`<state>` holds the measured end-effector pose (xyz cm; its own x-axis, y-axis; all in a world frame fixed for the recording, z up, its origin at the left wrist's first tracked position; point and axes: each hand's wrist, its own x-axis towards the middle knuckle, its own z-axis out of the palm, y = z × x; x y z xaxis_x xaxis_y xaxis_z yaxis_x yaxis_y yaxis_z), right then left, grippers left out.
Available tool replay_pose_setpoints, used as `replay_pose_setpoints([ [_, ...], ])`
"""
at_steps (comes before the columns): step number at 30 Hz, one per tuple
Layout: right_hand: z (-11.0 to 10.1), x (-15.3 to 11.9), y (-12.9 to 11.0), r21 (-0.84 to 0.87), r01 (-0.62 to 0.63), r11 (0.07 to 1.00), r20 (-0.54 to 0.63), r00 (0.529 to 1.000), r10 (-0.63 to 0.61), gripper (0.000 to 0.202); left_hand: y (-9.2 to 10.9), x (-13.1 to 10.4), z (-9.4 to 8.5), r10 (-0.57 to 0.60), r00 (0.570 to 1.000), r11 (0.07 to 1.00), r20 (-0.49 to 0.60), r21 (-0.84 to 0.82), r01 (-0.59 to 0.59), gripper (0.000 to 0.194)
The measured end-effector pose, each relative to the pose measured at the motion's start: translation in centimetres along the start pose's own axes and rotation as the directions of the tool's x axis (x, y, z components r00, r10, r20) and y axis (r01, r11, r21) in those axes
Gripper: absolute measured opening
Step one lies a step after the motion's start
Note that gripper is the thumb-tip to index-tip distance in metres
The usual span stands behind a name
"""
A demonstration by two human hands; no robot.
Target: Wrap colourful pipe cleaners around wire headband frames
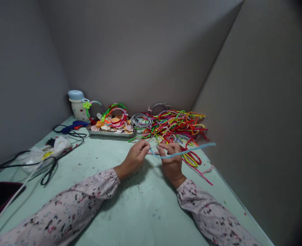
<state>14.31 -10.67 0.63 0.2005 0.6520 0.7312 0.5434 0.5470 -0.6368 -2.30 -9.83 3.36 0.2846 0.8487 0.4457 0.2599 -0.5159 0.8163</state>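
A light blue pipe cleaner bends near my left hand, and its long free end sweeps up to the right. The thumb and fingertips of that hand are pinched at its bent end. Across the small gap between the hands runs a thin wire, too fine to make out well. My right hand has its thumb and index finger closed at this wire, with the pipe cleaner passing across its fingers. Just behind the hands lies a heap of multicoloured pipe cleaners.
A metal tray of seashells carries pipe-cleaner-wrapped hoops. Beside it are a coil of grey wire and a white jar with a blue lid. Left on the table: a blue-handled tool, black cord and plastic bag.
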Motion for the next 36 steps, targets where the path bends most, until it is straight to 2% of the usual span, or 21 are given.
replay_pose_setpoints([
  [4,0.2,-0.1,0.0,0.083,-0.020,0.996,0.024,1.000,0.019,0.013,-0.2,-0.1,0.0,0.043,0.998,0.996,-0.038,0.085,-0.039,0.012],
  [9,0.2,0.1,0.3,0.017,0.109,0.994,0.032,0.993,-0.109,0.008,-0.6,-0.2,0.4,0.173,0.978,0.960,-0.116,0.242,-0.141,0.020],
  [15,0.1,0.2,0.2,0.015,0.116,0.993,0.069,0.991,-0.117,0.007,-0.8,-0.2,0.5,0.225,0.957,0.960,-0.183,0.209,-0.185,0.018],
  [26,0.1,0.2,0.5,0.025,0.172,0.985,0.075,0.982,-0.173,0.007,-0.8,-0.1,0.3,0.226,0.958,0.964,-0.175,0.183,-0.194,0.011],
  [31,-0.1,0.1,0.4,0.076,0.177,0.981,0.071,0.981,-0.182,0.012,-1.0,0.0,0.2,0.250,0.954,0.957,-0.168,0.195,-0.216,0.010],
  [36,-0.1,0.1,0.4,0.049,0.209,0.977,0.051,0.976,-0.212,0.010,-1.2,0.2,0.0,0.292,0.944,0.945,-0.153,0.199,-0.260,0.011],
])
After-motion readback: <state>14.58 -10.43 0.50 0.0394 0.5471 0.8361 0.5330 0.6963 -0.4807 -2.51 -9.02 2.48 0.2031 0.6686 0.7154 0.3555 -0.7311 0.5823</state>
